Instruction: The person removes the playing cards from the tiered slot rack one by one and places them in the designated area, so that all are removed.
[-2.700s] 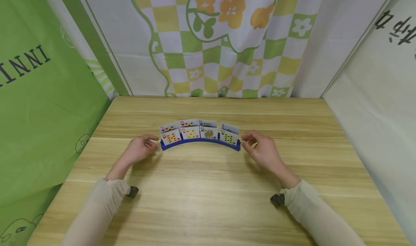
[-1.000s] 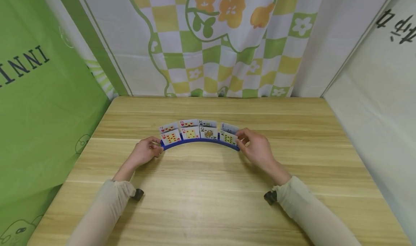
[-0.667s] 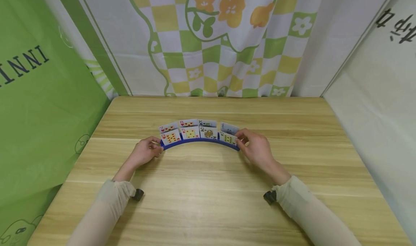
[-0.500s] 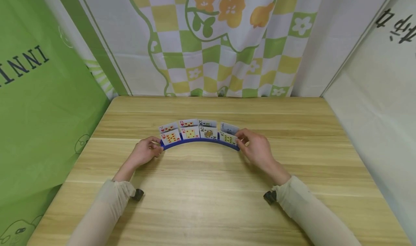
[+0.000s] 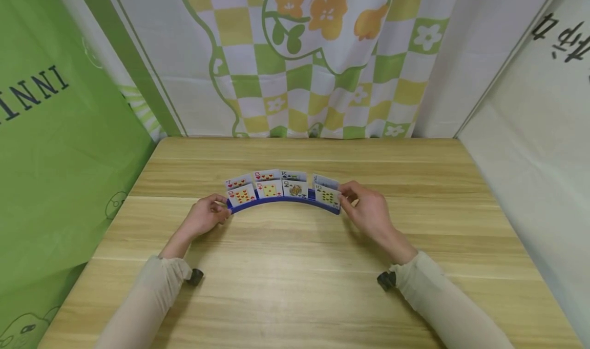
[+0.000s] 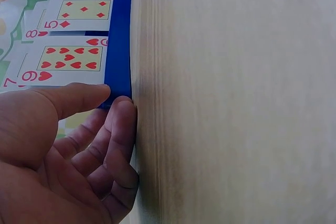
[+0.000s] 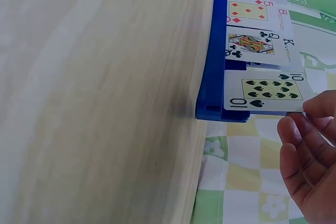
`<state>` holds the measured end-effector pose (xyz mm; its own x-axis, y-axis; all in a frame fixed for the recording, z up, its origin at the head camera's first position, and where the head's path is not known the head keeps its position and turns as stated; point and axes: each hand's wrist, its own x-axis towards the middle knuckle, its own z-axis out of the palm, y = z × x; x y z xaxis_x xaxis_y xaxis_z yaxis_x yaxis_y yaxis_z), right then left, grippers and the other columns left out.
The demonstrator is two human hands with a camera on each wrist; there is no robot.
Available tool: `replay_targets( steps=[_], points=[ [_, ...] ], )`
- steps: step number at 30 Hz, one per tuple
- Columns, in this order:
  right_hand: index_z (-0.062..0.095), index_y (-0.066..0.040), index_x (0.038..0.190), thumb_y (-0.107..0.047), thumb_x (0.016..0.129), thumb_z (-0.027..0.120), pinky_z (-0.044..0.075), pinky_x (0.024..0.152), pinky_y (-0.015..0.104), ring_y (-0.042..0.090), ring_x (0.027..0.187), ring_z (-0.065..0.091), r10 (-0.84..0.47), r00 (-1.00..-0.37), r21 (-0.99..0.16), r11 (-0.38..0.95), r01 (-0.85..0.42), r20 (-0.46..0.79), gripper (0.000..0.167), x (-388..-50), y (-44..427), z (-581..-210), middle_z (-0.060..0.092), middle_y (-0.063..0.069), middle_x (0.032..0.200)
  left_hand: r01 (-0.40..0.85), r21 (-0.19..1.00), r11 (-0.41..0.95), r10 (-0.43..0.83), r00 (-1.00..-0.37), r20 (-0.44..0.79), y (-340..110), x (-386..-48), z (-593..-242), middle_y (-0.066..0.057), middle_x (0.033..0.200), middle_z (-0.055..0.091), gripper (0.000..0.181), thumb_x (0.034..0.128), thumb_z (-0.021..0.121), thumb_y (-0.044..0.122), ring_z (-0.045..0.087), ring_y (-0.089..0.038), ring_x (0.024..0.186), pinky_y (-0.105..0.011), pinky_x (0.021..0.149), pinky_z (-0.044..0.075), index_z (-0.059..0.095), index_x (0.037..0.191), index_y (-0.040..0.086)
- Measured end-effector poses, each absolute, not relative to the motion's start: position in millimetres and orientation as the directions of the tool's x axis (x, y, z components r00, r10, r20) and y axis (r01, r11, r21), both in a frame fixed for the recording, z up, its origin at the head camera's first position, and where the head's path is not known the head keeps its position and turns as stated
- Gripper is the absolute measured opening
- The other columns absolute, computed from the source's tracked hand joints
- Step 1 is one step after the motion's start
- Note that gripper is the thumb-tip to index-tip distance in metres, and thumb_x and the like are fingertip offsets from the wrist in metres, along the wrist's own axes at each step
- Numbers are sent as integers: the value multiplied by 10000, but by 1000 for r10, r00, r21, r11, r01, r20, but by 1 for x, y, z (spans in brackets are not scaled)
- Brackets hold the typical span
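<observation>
The pale tabletop (image 5: 286, 287) stretches before me, its wood grain running in long streaks. Toward its far side stands a glossy blue card holder (image 6: 121, 30), a hard, plastic-looking arc, set between my two hands. My left hand (image 5: 205, 217) pinches the holder's left end, thumb over the front and fingers beneath. At the other end, my right hand (image 5: 369, 213) has the ten of spades (image 7: 270, 90) between thumb and fingertips by its upper outer corner, the other fingers loosely bent. That card's lower edge meets the holder; how deep it sits, I cannot tell. Along the same front row, flat, smooth and rectangular, stand the queen of clubs (image 7: 251, 44), five of diamonds (image 6: 81, 10) and nine of hearts (image 6: 71, 59), the nine just beside my left thumb.
</observation>
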<state>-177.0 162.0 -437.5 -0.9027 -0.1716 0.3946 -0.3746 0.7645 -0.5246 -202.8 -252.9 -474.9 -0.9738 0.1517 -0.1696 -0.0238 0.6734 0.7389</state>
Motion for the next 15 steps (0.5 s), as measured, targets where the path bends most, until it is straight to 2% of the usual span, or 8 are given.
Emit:
replay_targets(
  steps=[7, 15],
  points=[
    [703, -90, 1059, -171, 936, 678, 562, 642, 342, 173, 729, 695, -175, -904, -539, 752, -379, 391, 149, -175, 166, -433, 753, 65, 850, -22, 726, 687, 154, -972, -175, -254, -204, -476, -175, 982, 740, 364, 952, 642, 133, 690, -146, 705, -287, 672, 501, 556, 1267, -28],
    [693, -82, 1061, -165, 937, 679, 548, 655, 319, 189, 781, 700, -167, -920, -574, 738, -355, 355, 149, -172, 175, -429, 755, 77, 894, -23, 732, 681, 155, -972, -174, -253, -204, -477, -176, 970, 737, 353, 950, 642, 126, 673, -123, 685, -268, 643, 494, 557, 1254, -31]
  ],
)
